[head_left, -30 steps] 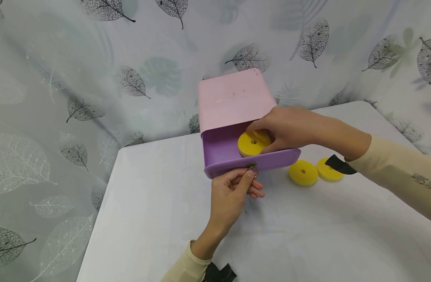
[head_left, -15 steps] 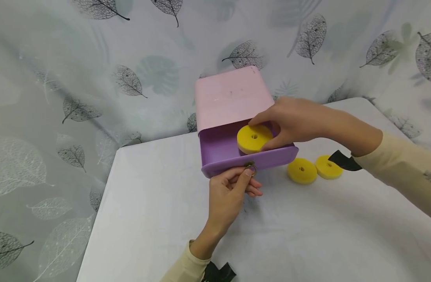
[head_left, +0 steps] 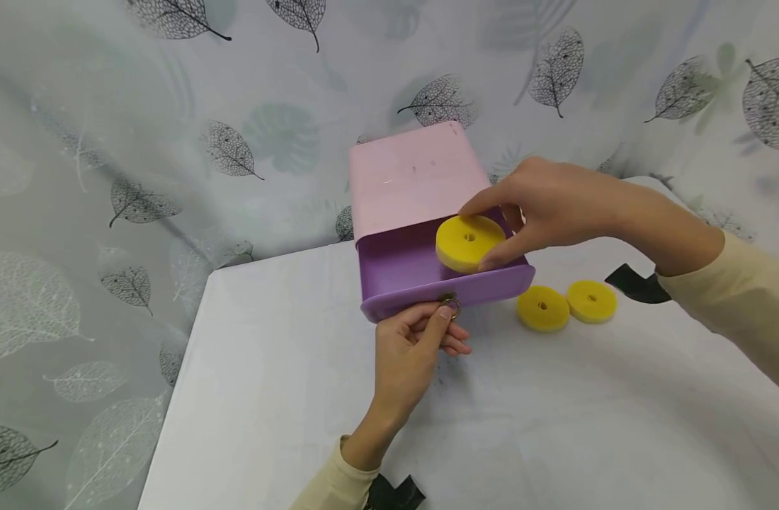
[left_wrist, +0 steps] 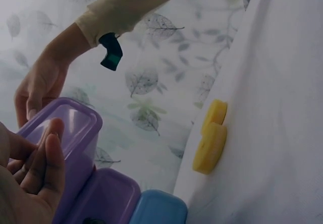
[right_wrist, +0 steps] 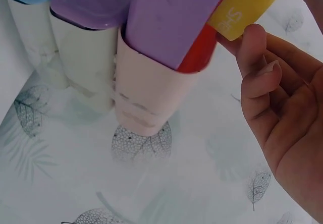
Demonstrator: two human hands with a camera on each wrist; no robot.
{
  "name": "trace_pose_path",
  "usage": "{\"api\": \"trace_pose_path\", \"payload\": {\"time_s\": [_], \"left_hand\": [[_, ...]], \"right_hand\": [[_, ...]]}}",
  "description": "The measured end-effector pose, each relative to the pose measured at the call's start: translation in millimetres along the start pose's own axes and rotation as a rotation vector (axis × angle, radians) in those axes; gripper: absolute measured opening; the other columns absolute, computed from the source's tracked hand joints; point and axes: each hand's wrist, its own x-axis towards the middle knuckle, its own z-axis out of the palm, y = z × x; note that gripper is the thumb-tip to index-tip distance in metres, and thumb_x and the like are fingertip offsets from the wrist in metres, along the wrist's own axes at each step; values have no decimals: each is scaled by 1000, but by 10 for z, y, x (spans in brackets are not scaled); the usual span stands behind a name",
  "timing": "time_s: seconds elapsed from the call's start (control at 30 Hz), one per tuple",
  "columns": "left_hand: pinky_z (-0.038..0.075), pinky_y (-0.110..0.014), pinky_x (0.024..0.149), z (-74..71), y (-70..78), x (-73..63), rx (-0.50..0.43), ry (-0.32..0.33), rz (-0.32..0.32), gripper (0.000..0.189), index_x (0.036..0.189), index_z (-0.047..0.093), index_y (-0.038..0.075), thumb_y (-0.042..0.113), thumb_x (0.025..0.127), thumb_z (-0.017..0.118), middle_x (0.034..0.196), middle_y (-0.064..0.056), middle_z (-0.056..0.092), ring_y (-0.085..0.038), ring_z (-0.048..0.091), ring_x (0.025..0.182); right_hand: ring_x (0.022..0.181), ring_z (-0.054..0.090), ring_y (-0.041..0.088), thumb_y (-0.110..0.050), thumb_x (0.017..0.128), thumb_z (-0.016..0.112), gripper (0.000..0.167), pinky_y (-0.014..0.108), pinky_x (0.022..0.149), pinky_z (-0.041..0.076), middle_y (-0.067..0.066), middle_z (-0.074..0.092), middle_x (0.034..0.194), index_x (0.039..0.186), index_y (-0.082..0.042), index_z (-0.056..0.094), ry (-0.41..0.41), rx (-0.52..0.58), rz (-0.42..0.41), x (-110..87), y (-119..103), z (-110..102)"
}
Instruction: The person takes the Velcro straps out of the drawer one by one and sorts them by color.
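A purple drawer point(head_left: 396, 265) stands pulled out of a pink drawer unit point(head_left: 418, 173). My left hand point(head_left: 405, 358) pinches the small metal ring pull point(head_left: 451, 307) on the drawer's front between thumb and finger. Over the drawer's right half, my right hand point(head_left: 549, 205) holds a thick yellow disc point(head_left: 462, 248) with a centre hole, thumb on its near edge and fingers on its far edge. In the right wrist view, pale lettering shows on the side of this yellow disc point(right_wrist: 247, 9).
On the white table point(head_left: 268, 397), two more yellow discs, one nearer point(head_left: 542, 309) and one farther right point(head_left: 591, 301), lie side by side. Beneath the opened drawer, the left wrist view shows another purple drawer point(left_wrist: 108, 196) and a blue drawer point(left_wrist: 159, 209). A leaf-patterned curtain point(head_left: 287, 78) hangs behind.
My right hand has lifted the yellow disc higher and shifted it slightly right within the drawer opening. The left hand keeps its pinch on the ring pull.
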Motion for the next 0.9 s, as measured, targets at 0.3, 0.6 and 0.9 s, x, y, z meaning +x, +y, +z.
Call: {"api": "trace_pose_path", "payload": {"time_s": [0.3, 0.6, 0.9], "left_hand": [[65, -44, 61, 0, 1, -3, 1, 6, -5, 19, 105, 75, -2, 13, 105, 64, 80, -13, 75, -33, 73, 62], [65, -44, 61, -2, -4, 7, -2, 0, 3, 17, 103, 75, -2, 12, 105, 65, 79, -11, 75, -33, 73, 63], [65, -44, 61, -9, -12, 5, -5, 2, 4, 17, 103, 75, -2, 12, 105, 65, 79, -11, 75, -33, 74, 63]], "right_hand": [[55, 49, 10, -46, 80, 91, 63, 27, 47, 43, -12, 56, 67, 132, -19, 72, 47, -85, 51, -140, -24, -154], [52, 47, 8, -47, 76, 93, 69, 25, 46, 42, -13, 58, 71, 134, -17, 71, 87, -111, 60, -303, 47, -228], [53, 46, 8, -41, 73, 96, 68, 25, 47, 41, -14, 58, 73, 132, -17, 72, 124, -139, 72, -438, 158, -244]]}}
